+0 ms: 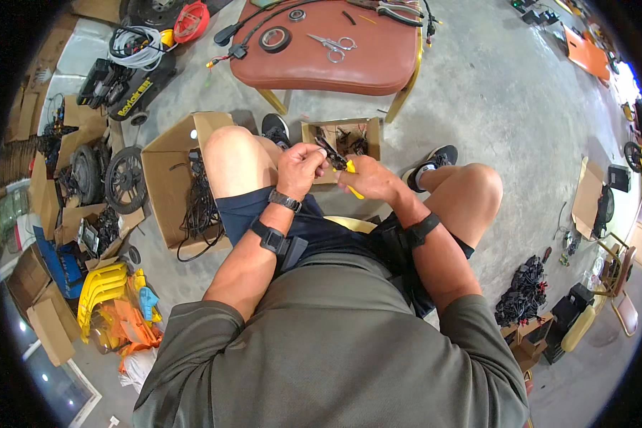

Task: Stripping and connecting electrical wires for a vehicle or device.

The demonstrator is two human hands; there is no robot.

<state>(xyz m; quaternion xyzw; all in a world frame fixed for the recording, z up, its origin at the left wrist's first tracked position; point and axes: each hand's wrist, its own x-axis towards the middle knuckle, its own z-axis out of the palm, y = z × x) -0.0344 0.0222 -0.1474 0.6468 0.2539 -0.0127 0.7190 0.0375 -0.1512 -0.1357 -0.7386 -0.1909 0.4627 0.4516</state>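
My right hand [373, 178] is wrapped round yellow-handled wire strippers [351, 168], whose dark jaws point up and left toward my other hand. My left hand [301, 170] is closed in a pinch beside those jaws. Whatever lies between its fingertips is too small to make out. Just beyond both hands, between my feet, stands a small open cardboard box [308, 133] with dark wire pieces inside. By my left knee is a larger open cardboard box [165, 171] that holds a bundle of black cables [201, 200].
A brown padded seat [321, 71] ahead carries scissors [333, 47], a roll of black tape [274, 39], pliers [399, 13] and cables. Wheels [126, 180], boxes and yellow parts [103, 289] crowd the left. A black cable heap [524, 289] lies at right on the floor.
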